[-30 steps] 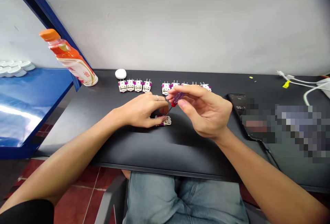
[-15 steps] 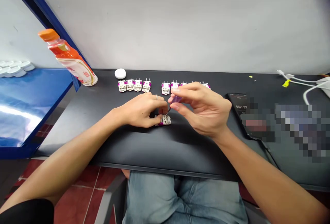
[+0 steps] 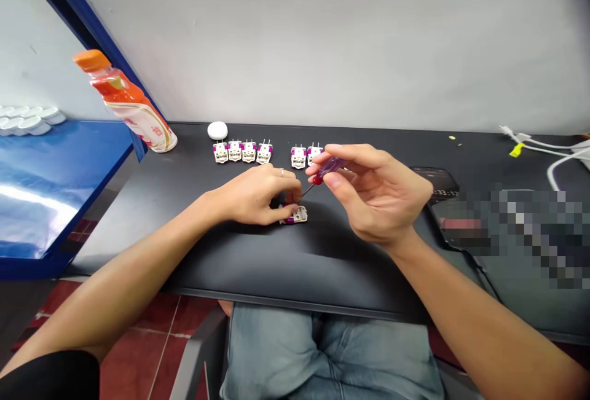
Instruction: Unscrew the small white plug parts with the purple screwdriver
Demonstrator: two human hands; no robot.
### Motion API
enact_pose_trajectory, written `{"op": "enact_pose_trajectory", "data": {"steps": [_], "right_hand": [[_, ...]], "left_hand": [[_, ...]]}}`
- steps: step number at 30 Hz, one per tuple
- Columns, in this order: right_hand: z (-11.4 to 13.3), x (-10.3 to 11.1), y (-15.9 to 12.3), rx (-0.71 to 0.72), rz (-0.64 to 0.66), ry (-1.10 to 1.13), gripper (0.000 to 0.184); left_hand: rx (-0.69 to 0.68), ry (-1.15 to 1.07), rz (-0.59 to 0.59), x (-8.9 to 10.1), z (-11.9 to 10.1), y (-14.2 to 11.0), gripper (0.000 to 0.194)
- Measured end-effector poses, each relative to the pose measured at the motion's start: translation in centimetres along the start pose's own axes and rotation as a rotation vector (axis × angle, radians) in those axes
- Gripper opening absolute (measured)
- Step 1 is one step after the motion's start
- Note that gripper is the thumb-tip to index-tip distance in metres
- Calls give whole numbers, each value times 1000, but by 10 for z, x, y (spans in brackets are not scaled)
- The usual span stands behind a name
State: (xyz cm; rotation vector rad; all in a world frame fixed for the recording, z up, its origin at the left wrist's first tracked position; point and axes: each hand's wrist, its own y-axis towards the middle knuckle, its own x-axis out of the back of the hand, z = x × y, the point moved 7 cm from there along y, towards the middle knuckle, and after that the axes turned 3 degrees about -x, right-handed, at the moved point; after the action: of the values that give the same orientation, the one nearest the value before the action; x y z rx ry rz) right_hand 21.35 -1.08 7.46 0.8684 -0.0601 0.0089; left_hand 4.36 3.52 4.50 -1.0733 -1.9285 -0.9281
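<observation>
My left hand (image 3: 265,194) rests on the black table, thumb and fingers closed on a small white and purple plug part (image 3: 300,214) that lies flat. My right hand (image 3: 378,194) pinches the purple, red-collared handle of a screwdriver (image 3: 329,168). Its thin shaft slants down and left to the part, and the tip is hidden by my left fingers. Behind my hands stand similar plug parts with metal pins, one group at the left (image 3: 249,152) and another (image 3: 298,157) partly covered by my right hand.
A white rounded object (image 3: 217,131) sits behind the left group. An orange-capped bottle (image 3: 133,108) stands at the table's back left corner. To the right lie a phone (image 3: 436,182) with a cable and some white cables (image 3: 530,139). The black table (image 3: 276,271) ends just above my lap.
My right hand has shifted slightly right, and more of the screwdriver handle and its red collar shows. My left hand still holds the plug part in place.
</observation>
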Motion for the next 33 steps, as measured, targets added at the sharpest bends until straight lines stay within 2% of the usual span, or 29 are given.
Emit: {"op": "enact_pose_trajectory", "data": {"steps": [6, 11, 14, 17, 22, 25, 33], "right_hand": [[3, 3, 1, 53, -56, -1, 46], [0, 2, 1, 12, -10, -9, 43], [-1, 0, 0, -14, 33, -9, 41], [0, -1, -1, -29, 77, 10, 43], [0, -4, -2, -29, 116, 62, 53], [-1, -5, -2, -17, 128, 50, 54], [-3, -9, -5, -12, 164, 58, 57]], "left_hand": [[61, 108, -44, 4, 10, -2, 14], [178, 290, -128, 11, 21, -6, 24], [211, 263, -167, 15, 22, -7, 30], [185, 176, -190, 19, 17, -6, 25], [55, 51, -66, 12, 4, -3, 13], [-6, 21, -26, 7, -2, -3, 17], [15, 60, 33, 0, -3, -1, 15]]}}
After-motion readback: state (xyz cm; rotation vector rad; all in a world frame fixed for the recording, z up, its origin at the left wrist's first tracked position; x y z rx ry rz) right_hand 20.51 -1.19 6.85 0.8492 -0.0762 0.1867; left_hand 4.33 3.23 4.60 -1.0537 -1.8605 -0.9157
